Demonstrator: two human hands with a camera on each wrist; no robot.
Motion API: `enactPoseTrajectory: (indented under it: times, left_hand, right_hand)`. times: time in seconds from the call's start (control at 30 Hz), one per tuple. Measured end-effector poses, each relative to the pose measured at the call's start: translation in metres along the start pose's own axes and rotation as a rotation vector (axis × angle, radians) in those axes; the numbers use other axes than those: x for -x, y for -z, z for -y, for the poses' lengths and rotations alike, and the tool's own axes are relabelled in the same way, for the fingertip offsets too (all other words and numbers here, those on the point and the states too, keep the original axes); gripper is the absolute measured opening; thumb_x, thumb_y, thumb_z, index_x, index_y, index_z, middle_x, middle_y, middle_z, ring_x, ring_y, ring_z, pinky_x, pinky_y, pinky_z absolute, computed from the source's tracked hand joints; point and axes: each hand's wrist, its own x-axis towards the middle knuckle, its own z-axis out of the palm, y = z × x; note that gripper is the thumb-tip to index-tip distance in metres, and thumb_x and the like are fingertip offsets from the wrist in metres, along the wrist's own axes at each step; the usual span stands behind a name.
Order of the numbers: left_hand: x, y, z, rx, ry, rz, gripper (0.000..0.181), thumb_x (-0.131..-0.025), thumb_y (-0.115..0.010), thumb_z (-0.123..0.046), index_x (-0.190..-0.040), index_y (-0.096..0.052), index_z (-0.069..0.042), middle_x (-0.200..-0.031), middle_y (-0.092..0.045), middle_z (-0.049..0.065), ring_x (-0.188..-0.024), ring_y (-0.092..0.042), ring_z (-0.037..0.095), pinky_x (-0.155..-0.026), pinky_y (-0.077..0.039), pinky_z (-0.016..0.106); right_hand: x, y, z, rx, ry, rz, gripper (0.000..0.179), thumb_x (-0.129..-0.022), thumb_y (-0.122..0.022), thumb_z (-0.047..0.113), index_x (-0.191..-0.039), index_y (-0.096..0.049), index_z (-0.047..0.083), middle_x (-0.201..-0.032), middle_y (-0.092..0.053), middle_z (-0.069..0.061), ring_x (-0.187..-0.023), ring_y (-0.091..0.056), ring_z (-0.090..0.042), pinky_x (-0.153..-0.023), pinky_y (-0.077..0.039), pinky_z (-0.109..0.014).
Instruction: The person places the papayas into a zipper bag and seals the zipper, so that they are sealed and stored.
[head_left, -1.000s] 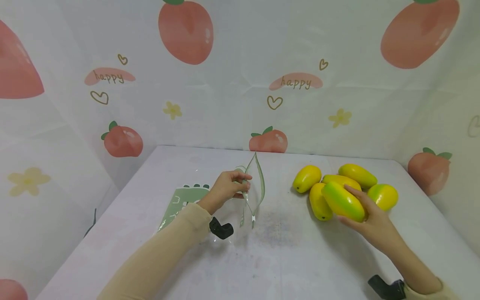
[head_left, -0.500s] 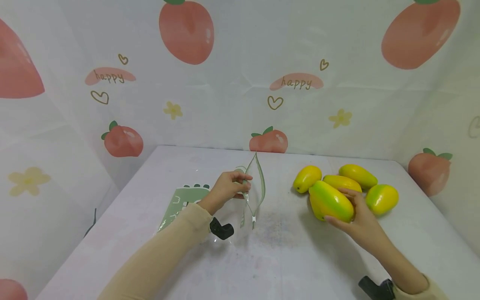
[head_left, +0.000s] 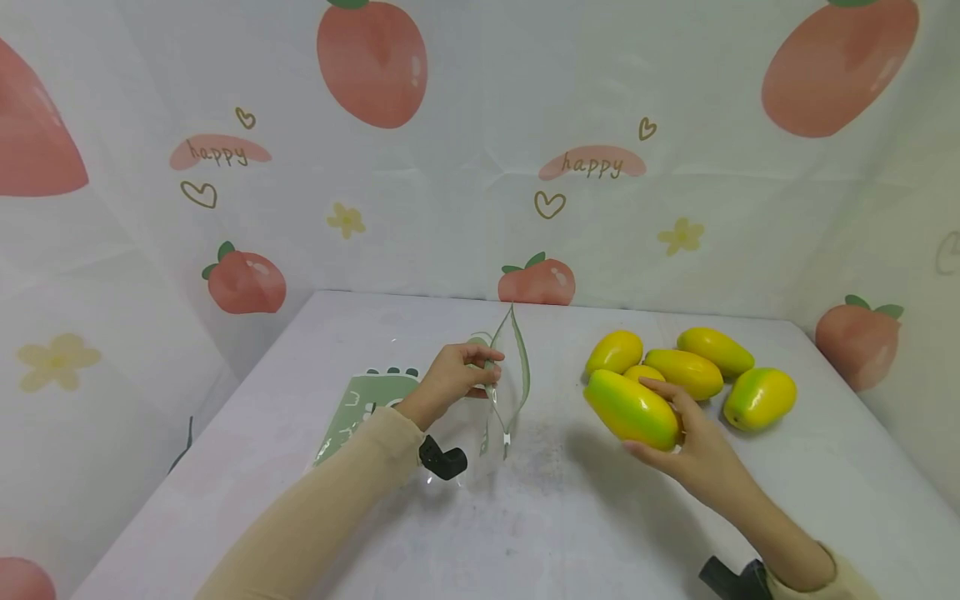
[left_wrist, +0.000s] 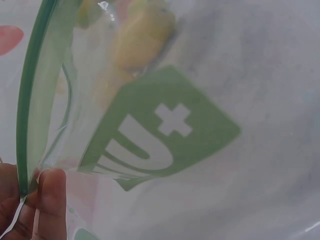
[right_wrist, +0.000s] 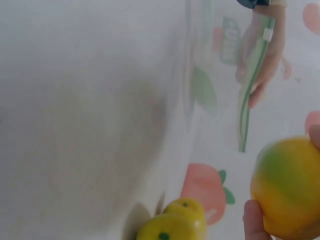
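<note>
My left hand [head_left: 450,382] pinches the rim of a clear zip bag [head_left: 523,362] with a green edge and a white slider [right_wrist: 268,34]. The bag's mouth stands open, facing right in the head view. Green print [left_wrist: 165,125] on its side shows in the left wrist view. My right hand [head_left: 708,462] grips a yellow-green mango [head_left: 630,410] between thumb and fingers, above the table and a short way right of the bag. Behind it, another mango [head_left: 643,372] is partly hidden. In the right wrist view the held mango [right_wrist: 287,187] fills the lower right.
Several more mangoes lie on the right of the table, among them one at the left [head_left: 615,351], one at the back [head_left: 716,352] and one at the right [head_left: 761,398]. A fruit-print cloth [head_left: 450,208] hangs behind the white table [head_left: 540,533].
My right hand has carried the mango leftward, off the group and toward the bag. The mangoes behind it are now more exposed. My left hand and the bag have stayed put.
</note>
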Motion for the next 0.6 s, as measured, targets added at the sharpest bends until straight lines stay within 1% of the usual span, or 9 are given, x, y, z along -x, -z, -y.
enactPoseTrajectory:
  times: [0.1, 0.2, 0.33, 0.43, 0.53, 0.6]
  left_hand:
    - [0.0, 0.0, -0.001, 0.001, -0.001, 0.001, 0.024, -0.087, -0.069, -0.005, -0.111, -0.07, -0.005, -0.101, -0.065, 0.009, -0.078, -0.064, 0.013, -0.071, -0.059, 0.032]
    - [0.001, 0.0, -0.001, 0.001, -0.01, 0.002, 0.024, -0.087, -0.069, -0.004, -0.111, -0.07, -0.005, -0.1, -0.064, 0.009, -0.078, -0.063, 0.013, -0.071, -0.059, 0.032]
    - [0.001, 0.001, -0.002, 0.002, -0.014, 0.0, 0.024, -0.087, -0.069, -0.004, -0.111, -0.07, -0.004, -0.099, -0.064, 0.009, -0.077, -0.063, 0.013, -0.07, -0.059, 0.032]
    - [0.002, 0.001, -0.002, 0.006, -0.011, 0.0, 0.024, -0.087, -0.069, -0.003, -0.111, -0.07, -0.004, -0.1, -0.064, 0.009, -0.077, -0.064, 0.013, -0.07, -0.059, 0.032]
    - [0.002, 0.001, -0.002, 0.007, -0.013, -0.001, 0.024, -0.087, -0.069, -0.003, -0.111, -0.07, -0.004, -0.103, -0.065, 0.009, -0.077, -0.064, 0.012, -0.07, -0.059, 0.032]
    - [0.002, 0.001, -0.002, 0.008, -0.016, 0.001, 0.024, -0.087, -0.069, -0.003, -0.111, -0.07, -0.004, -0.105, -0.064, 0.01, -0.077, -0.063, 0.012, -0.07, -0.059, 0.032]
  right_hand:
    - [-0.001, -0.002, 0.005, -0.002, 0.011, -0.002, 0.076, -0.08, -0.08, 0.031, -0.141, -0.038, 0.012, -0.137, -0.048, -0.016, -0.107, -0.053, -0.026, -0.088, -0.051, -0.025]
    - [-0.001, -0.006, 0.006, -0.01, 0.03, -0.015, 0.076, -0.079, -0.081, 0.03, -0.14, -0.039, 0.012, -0.135, -0.05, -0.014, -0.104, -0.053, -0.024, -0.082, -0.047, -0.013]
    - [-0.002, -0.01, 0.005, -0.028, 0.041, -0.024, 0.075, -0.078, -0.082, 0.027, -0.136, -0.039, 0.007, -0.134, -0.051, -0.015, -0.104, -0.053, -0.023, -0.081, -0.048, -0.013]
    - [-0.003, -0.013, 0.005, -0.044, 0.033, -0.018, 0.074, -0.078, -0.082, 0.027, -0.134, -0.038, 0.006, -0.133, -0.051, -0.016, -0.106, -0.053, -0.024, -0.082, -0.045, -0.01]
    - [-0.005, -0.015, 0.005, -0.056, 0.035, -0.014, 0.073, -0.078, -0.082, 0.026, -0.133, -0.038, 0.007, -0.13, -0.052, -0.015, -0.105, -0.053, -0.024, -0.082, -0.046, -0.012]
    - [-0.007, -0.017, 0.006, -0.084, 0.034, -0.007, 0.073, -0.077, -0.082, 0.025, -0.133, -0.038, 0.009, -0.13, -0.051, -0.015, -0.103, -0.054, -0.023, -0.081, -0.048, -0.014]
